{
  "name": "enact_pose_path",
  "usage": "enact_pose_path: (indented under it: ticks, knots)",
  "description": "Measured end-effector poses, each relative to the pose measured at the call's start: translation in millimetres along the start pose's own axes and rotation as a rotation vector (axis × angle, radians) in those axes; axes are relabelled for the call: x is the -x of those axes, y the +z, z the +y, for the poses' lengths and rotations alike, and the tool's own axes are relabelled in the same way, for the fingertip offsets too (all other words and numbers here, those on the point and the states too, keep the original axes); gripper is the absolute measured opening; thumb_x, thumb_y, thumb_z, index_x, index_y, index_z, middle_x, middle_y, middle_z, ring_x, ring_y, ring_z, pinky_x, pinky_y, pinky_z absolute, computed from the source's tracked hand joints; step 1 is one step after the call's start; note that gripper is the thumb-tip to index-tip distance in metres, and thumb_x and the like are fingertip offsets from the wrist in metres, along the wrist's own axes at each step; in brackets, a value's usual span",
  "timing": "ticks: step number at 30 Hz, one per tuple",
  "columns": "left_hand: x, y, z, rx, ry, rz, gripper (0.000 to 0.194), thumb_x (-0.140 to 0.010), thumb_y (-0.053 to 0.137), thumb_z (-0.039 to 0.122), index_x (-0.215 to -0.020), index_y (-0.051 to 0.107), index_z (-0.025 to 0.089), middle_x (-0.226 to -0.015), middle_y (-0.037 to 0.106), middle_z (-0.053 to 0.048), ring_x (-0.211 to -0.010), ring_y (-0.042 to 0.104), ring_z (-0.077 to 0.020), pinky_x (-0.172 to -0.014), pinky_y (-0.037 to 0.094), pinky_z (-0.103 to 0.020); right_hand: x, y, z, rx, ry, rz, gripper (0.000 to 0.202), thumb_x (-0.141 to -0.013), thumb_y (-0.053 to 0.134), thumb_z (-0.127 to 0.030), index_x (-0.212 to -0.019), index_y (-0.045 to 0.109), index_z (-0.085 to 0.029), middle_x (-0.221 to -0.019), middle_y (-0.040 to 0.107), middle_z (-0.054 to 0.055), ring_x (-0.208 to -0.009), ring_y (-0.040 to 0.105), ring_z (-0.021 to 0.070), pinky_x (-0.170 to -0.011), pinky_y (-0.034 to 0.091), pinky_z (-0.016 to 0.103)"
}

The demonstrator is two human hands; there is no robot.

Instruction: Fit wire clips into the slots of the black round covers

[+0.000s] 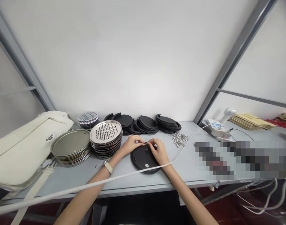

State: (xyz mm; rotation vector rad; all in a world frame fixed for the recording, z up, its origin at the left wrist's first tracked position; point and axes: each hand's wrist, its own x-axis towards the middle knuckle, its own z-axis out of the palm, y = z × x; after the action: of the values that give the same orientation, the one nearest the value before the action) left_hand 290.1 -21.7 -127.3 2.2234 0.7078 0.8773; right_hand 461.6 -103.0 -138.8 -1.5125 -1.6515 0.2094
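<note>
A round black disc (139, 157) lies on the table near its front edge, with a small pale sticker on its lower part. My left hand (133, 143) pinches at a small metal piece (146, 143) at the disc's top edge, beside a short black tab. From the other side my right hand (159, 151) also has its fingertips on that metal piece, its fingers bent together. A heap of metal hooks (179, 139) is to the right of my right hand. Left of my left hand stands a stack of round printed plates (106, 132).
Stacked green-grey tins (71, 143) and a cream bag (32, 143) are at the left. Black discs (146, 122) line the wall. A white cable (124, 177) crosses before my forearms. A white device (218, 128) stands at the right, near wooden pieces (249, 121).
</note>
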Motion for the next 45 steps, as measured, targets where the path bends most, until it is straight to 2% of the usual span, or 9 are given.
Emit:
enact_pose_path:
  ticks: [11,21,26,35,40,45]
  knots:
    - [2,3.3,2,0.013,0.047,0.014,0.012,-0.081,0.063,0.026,-0.077,0.069,0.016,-0.076,0.064,-0.001,-0.073,0.055,-0.0133,-0.064,0.039,-0.023,0,0,0,0.006,0.028,-0.026,0.022,-0.089,0.046,-0.036,-0.078,0.057,-0.022,-0.08,0.063,0.004,-0.081,0.055,0.0203,-0.08,0.037,0.036]
    - [0,-1.0,2,0.048,0.045,-0.02,0.016,-0.08,0.065,0.03,-0.08,0.073,0.016,-0.077,0.067,-0.003,-0.07,0.056,-0.013,-0.064,0.04,-0.022,0,-1,0,-0.24,0.038,-0.053,0.021,-0.087,0.047,-0.034,-0.075,0.056,-0.021,-0.07,0.065,0.003,-0.067,0.06,0.0182,-0.069,0.046,0.03]
    - [0,1.1,5,0.078,0.007,-0.008,0.02,-0.083,0.062,0.032,-0.083,0.073,0.015,-0.082,0.069,-0.005,-0.077,0.06,-0.0149,-0.068,0.043,-0.023,0,0,1,-0.215,0.019,-0.021,0.019,-0.087,0.049,-0.033,-0.076,0.058,-0.02,-0.074,0.065,0.004,-0.072,0.06,0.0191,-0.073,0.046,0.031]
    - [-3,5.2,6,0.108,-0.026,-0.026,0.016,-0.08,0.064,0.027,-0.083,0.072,0.013,-0.08,0.07,-0.004,-0.074,0.062,-0.0151,-0.068,0.046,-0.023,0,1,1,-0.2,0.012,-0.018,0.015,-0.086,0.052,-0.031,-0.078,0.058,-0.02,-0.079,0.066,0.004,-0.077,0.059,0.0195,-0.075,0.044,0.032]
    - [-5,2.0,7,0.078,0.015,-0.073,0.016,-0.083,0.059,0.024,-0.083,0.07,0.014,-0.081,0.069,-0.003,-0.076,0.061,-0.0145,-0.07,0.045,-0.022,1,1,0,-0.176,0.002,-0.011,0.013,-0.086,0.051,-0.028,-0.08,0.059,-0.02,-0.08,0.066,0.003,-0.078,0.059,0.0189,-0.077,0.042,0.033]
    - [-12,-1.3,4,0.075,-0.017,-0.146,0.016,-0.083,0.057,0.024,-0.086,0.069,0.013,-0.078,0.068,-0.003,-0.071,0.061,-0.0142,-0.068,0.045,-0.023,0,1,1,-0.139,-0.005,-0.019,0.013,-0.087,0.049,-0.028,-0.083,0.058,-0.02,-0.082,0.065,0.003,-0.08,0.058,0.0191,-0.078,0.042,0.033]
